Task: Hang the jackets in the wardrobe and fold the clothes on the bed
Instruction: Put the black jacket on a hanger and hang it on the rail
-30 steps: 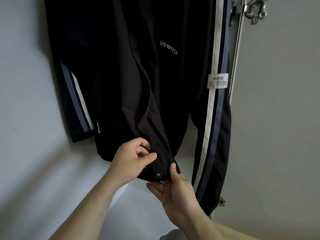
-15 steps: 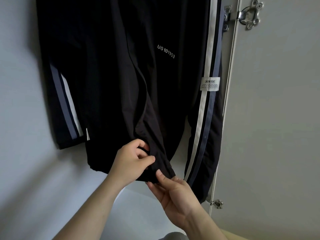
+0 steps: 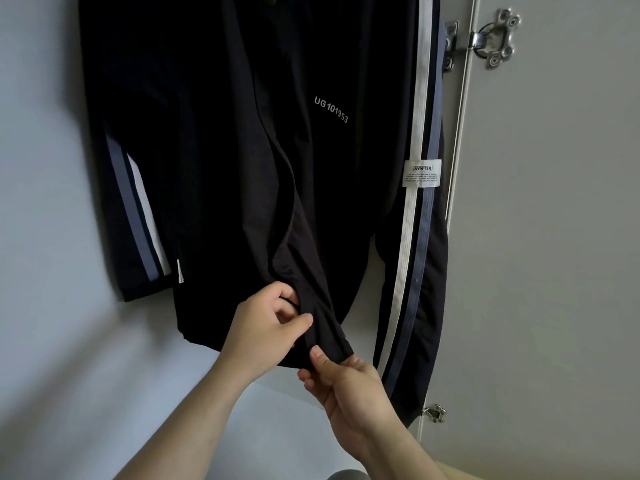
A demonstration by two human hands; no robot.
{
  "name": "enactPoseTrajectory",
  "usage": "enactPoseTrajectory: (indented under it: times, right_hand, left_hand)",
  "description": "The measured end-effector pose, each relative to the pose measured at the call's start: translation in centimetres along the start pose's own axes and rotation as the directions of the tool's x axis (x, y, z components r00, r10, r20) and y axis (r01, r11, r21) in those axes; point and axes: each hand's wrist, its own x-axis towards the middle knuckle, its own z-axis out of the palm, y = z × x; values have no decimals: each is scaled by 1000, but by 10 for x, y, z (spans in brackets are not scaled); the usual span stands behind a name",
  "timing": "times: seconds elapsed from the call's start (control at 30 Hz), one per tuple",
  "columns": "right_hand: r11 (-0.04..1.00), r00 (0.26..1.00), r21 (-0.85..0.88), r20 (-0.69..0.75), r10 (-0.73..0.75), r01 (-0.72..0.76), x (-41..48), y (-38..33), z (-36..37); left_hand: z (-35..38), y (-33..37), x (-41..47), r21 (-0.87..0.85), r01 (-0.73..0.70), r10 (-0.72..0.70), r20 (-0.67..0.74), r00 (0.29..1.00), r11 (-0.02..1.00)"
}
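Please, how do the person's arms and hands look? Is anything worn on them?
The left forearm and right forearm are bare to the picture's edge; no sleeve shows. The left hand and right hand wear no glove, and no ring, watch or bracelet is visible.

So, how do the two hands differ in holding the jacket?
The left hand grips the fabric from the side, fingers curled; the right hand pinches it from below, thumb on top. The left hand is higher than the right hand. Both hold the jacket at its hem.
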Motion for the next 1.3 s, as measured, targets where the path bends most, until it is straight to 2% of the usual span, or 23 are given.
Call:
enactPoseTrajectory:
  times: [0.23,0.43,0.6,0.67,0.77,0.83,0.9,1.0,1.07,1.1,1.17,1.23,1.3]
  right_hand:
    - [998,998,-61,-49,-27,24,4,4,-4]
    - [999,989,-11,-142,-38,36,5,7,-5]
    - [989,973,61,-182,143,-134,3,3,-7]
    - [986,970,2,-182,162,-165,5,6,-8]
    - [959,964,-221,-234,123,-176,11,15,-7]
    - [909,961,-376,-265,81,-181,13,16,-3]
    - [807,965,-564,-260,26,-174,14,11,1]
    - [482,987,-864,-159,19,-148,19,-2,1]
    - [314,991,-942,-130,-17,-118,23,-19,-2]
    - [278,990,-955,-128,-67,-104,26,-31,-4]
    - [248,979,-967,-100,-176,-55,31,-61,-4]
    - [221,962,-975,-41,-270,20,33,-97,2]
    - [167,932,-982,22,-362,88,35,-132,12]
  left_hand:
    - [2,5,1,-5,12,-13,-91,996,1000]
    - [3,1,2,-34,34,-37,-82,996,999]
    - [4,-3,4,-44,45,-48,-83,995,998]
    - [5,-3,4,-37,45,-48,-91,995,998]
    - [5,-4,6,-3,47,-47,-124,991,999]
    - [4,-5,7,25,57,-53,-140,989,998]
    - [3,-8,9,68,72,-61,-148,987,995]
    - [-3,-17,16,176,119,-87,-176,980,977]
    - [-11,-20,25,416,156,-93,-167,982,896]
    - [-15,-19,30,558,168,-97,-154,983,812]
    - [-24,-9,42,723,154,-52,-161,986,674]
    - [-33,10,57,785,126,62,-205,977,607]
    - [-42,33,77,789,102,168,-252,953,606]
